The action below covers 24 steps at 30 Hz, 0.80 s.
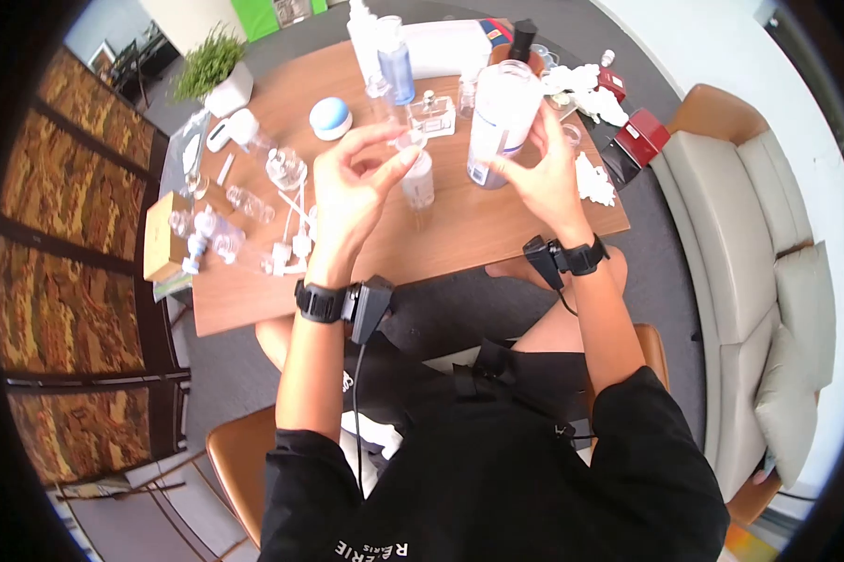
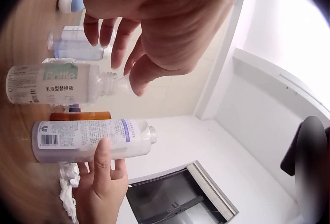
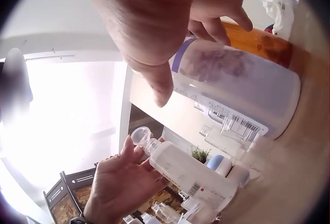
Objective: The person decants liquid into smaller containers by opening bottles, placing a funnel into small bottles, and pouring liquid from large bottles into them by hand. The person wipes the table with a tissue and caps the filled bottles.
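Observation:
A clear funnel (image 1: pixel 410 140) stands in the neck of a small white bottle (image 1: pixel 418 184) that is upright on the table. My left hand (image 1: pixel 349 192) pinches the funnel's rim between thumb and fingers, as the left wrist view also shows at the funnel (image 2: pixel 122 86). Just to the right is a large uncapped bottle (image 1: pixel 497 126) with liquid inside, upright with its base at the tabletop. My right hand (image 1: pixel 555 183) grips its right side, thumb across the front; in the left wrist view that thumb lies over the label of the large bottle (image 2: pixel 77 140).
Behind the bottles stand a blue bottle (image 1: pixel 397 70), a square glass bottle (image 1: pixel 432 114) and a blue-lidded jar (image 1: pixel 330 119). Several clear bottles and a cardboard box (image 1: pixel 164 239) lie to the left. Crumpled tissues (image 1: pixel 595 178) and a red box (image 1: pixel 641 139) are at the right.

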Tool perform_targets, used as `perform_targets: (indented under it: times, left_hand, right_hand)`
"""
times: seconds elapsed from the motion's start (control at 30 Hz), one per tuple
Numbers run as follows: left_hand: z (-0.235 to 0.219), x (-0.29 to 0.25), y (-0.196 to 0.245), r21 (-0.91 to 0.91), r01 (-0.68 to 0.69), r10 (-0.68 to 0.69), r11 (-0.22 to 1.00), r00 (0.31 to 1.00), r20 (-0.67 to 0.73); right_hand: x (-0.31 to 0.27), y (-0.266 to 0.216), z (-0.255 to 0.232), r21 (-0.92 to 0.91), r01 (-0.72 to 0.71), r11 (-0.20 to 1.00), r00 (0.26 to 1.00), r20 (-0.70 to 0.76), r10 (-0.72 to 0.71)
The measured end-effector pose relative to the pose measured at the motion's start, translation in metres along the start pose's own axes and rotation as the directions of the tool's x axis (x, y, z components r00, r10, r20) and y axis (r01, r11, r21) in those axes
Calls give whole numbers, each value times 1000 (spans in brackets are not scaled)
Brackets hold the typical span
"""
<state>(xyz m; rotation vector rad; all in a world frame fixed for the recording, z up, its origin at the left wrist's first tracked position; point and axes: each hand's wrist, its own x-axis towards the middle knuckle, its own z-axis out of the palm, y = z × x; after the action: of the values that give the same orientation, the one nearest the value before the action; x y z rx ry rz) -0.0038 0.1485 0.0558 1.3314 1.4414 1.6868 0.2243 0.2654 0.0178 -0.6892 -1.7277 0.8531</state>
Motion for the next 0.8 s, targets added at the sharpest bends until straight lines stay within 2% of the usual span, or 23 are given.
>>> perform_targets:
  times: [0.07,0.1,0.13,0.17,0.2,0.23,0.3,0.33,0.4,0.47,0.53,0.8]
  left_hand:
    - [-1,0,-7,-1,-1,1,1000,999,46]
    - [-2,0,-10,-6,-41,41,999,999,32]
    - [-4,0,-11,-8,-80,80,997,997,17]
    - [-7,-2,-9,-8,-22,23,1000,999,37]
    - [-8,-3,-8,12,-26,25,1000,998,57]
    - [-7,-4,-8,-1,-27,27,1000,999,43]
    - [-5,-5,-8,-29,-13,14,999,999,29]
    - [-4,-6,-8,-12,-18,18,1000,999,30]
    - [-3,-7,-8,3,-58,58,998,998,24]
    - [-4,-8,-3,75,-71,70,995,997,13]
    - [-4,-7,1,86,-74,75,993,997,-8]
    - [-7,-6,1,95,-67,68,993,998,-7]
  right_hand:
    - [-14,-6,2,-68,128,989,972,-188,-138]
    - [-22,-7,0,-23,145,989,948,-281,-146]
    - [-32,-6,0,-12,144,990,942,-305,-141]
    - [-42,-4,1,20,170,985,892,-428,-145]
    - [-52,-3,2,46,197,979,827,-544,-141]
    - [-61,-4,1,56,193,980,815,-565,-129]
    - [-74,-3,0,81,13,997,899,-438,24]
    - [-76,2,-1,98,16,995,896,-443,29]
    - [-78,15,5,-52,12,999,918,-396,-32]
    - [-77,13,6,6,12,1000,925,-380,-9]
    - [-74,9,4,88,-54,995,933,-350,82]
    - [-76,6,1,27,-57,998,952,-300,62]
